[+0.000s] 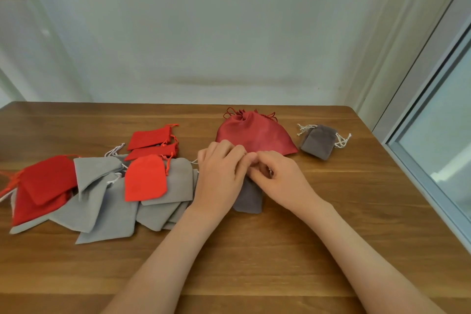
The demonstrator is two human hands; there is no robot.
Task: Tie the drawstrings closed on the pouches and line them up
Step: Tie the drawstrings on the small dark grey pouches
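Pinching the top of the grey pouch (248,199), left hand (221,176) and right hand (279,177) meet. The pouch runs from 12 o'clock down to 6, between both hands — strings hidden.

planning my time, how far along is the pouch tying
Looks done: the large dark red pouch and a small dark grey pouch, cinched, side by side at the back. In hand: left hand and right hand work the top of a second dark grey pouch. Left: the pile of red and light grey pouches.
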